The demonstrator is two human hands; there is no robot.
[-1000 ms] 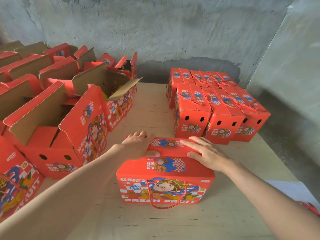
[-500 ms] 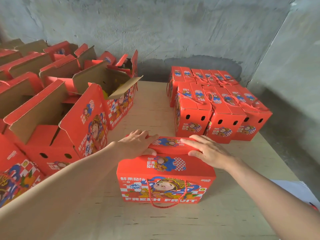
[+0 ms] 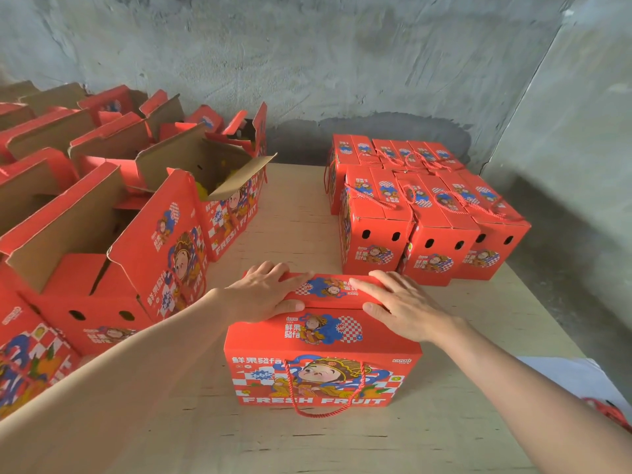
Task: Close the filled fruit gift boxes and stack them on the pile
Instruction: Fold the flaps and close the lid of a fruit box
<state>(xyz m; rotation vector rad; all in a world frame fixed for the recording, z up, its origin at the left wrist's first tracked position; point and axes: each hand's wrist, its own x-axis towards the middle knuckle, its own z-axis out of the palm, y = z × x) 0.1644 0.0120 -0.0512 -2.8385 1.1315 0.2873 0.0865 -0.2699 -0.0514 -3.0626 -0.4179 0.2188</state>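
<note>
Near on the surface [image 3: 301,227], a gift box [image 3: 321,367] lies lengthwise left to right; left hand [image 3: 263,295] and right hand [image 3: 403,306] press flat, fingers straight, on its lid [image 3: 328,289], the pile [image 3: 427,213] far right.

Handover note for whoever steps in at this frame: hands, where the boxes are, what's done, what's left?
Hands: left hand and right hand both lie flat, pressing down the top flaps of the front box.
Done: pile of closed boxes at the far right of the table.
Left: finish closing the front box, stack it, then handle the open boxes on the left.
</note>
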